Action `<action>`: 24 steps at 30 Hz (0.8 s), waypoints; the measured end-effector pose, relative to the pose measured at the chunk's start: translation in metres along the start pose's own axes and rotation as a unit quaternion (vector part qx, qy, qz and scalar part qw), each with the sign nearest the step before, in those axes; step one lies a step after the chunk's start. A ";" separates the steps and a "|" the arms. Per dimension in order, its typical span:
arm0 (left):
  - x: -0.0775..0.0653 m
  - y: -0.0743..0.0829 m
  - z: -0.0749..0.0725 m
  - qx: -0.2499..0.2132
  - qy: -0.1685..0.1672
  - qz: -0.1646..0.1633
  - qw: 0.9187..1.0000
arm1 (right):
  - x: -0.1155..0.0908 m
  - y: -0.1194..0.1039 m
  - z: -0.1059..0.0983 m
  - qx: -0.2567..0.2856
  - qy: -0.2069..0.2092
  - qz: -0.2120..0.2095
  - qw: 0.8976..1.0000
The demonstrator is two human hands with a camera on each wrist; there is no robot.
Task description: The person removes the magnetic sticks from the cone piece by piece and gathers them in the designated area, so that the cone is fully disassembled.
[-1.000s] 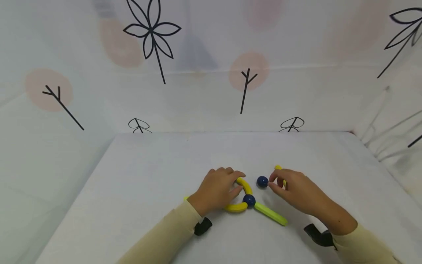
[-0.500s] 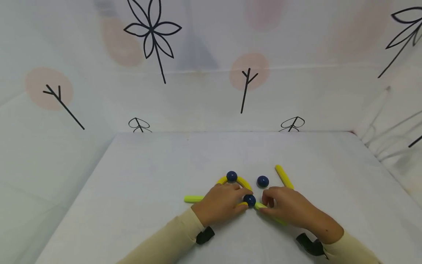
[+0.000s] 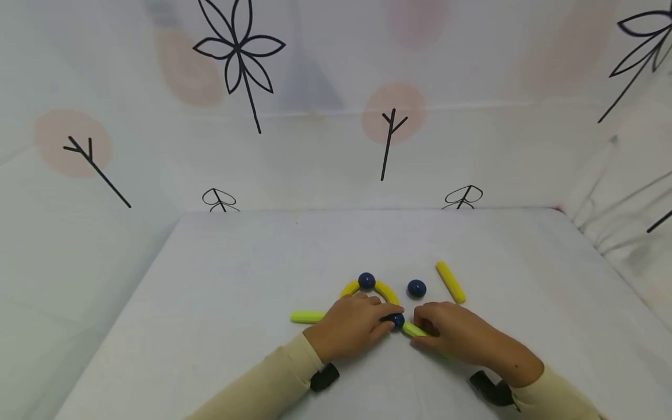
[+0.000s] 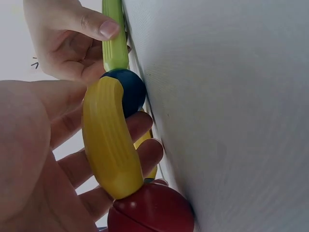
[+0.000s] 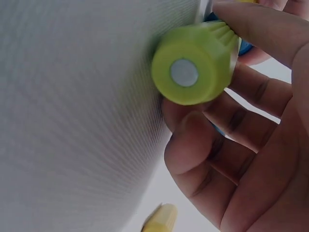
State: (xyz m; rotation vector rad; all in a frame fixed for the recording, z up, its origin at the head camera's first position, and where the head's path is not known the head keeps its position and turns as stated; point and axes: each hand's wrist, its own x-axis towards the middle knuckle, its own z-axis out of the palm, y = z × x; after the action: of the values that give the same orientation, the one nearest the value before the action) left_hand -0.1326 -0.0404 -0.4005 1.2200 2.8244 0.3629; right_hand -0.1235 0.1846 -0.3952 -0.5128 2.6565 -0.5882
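Note:
My left hand (image 3: 349, 328) covers part of a ring of curved yellow magnetic sticks and balls, its thumb and index finger pinching the dark blue ball (image 3: 398, 321) at the ring's right. In the left wrist view, a curved yellow stick (image 4: 110, 140) runs from that ball to a red ball (image 4: 150, 209), with several fingers behind it. My right hand (image 3: 464, 333) grips a light green straight stick (image 3: 413, 330), whose near end touches the blue ball. The right wrist view shows this stick's other end, with a silvery disc. Another blue ball (image 3: 367, 280) tops the ring.
A second light green stick (image 3: 307, 317) sticks out to the left from under my left hand. Behind my right hand lie a loose blue ball (image 3: 417, 289) and a straight yellow stick (image 3: 450, 282). A patterned white cloth wall (image 3: 315, 157) rises behind the white tabletop (image 3: 236, 256).
My right hand has left the area by the loose blue ball, come nearer and taken hold of the green stick. My left hand has shifted down to the ring's right-hand ball, uncovering the top ball.

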 end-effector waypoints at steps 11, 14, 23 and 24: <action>0.001 -0.002 0.001 -0.028 -0.002 -0.006 1.000 | 0.001 0.000 0.001 0.012 -0.016 -0.009 1.000; 0.001 -0.002 0.001 -0.033 -0.002 -0.009 0.999 | 0.000 0.000 0.002 0.013 -0.017 -0.010 1.000; 0.000 -0.001 0.000 -0.032 0.010 -0.023 0.999 | 0.000 0.001 0.001 0.036 -0.021 -0.054 0.998; 0.000 0.000 0.000 -0.033 0.009 -0.024 0.999 | 0.000 0.001 0.001 0.038 -0.023 -0.056 0.997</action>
State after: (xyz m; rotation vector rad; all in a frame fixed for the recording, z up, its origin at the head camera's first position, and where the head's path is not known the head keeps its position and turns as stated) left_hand -0.1328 -0.0408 -0.4004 1.1406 2.8267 0.4645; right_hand -0.1228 0.1852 -0.3965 -0.6486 2.5637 -0.6996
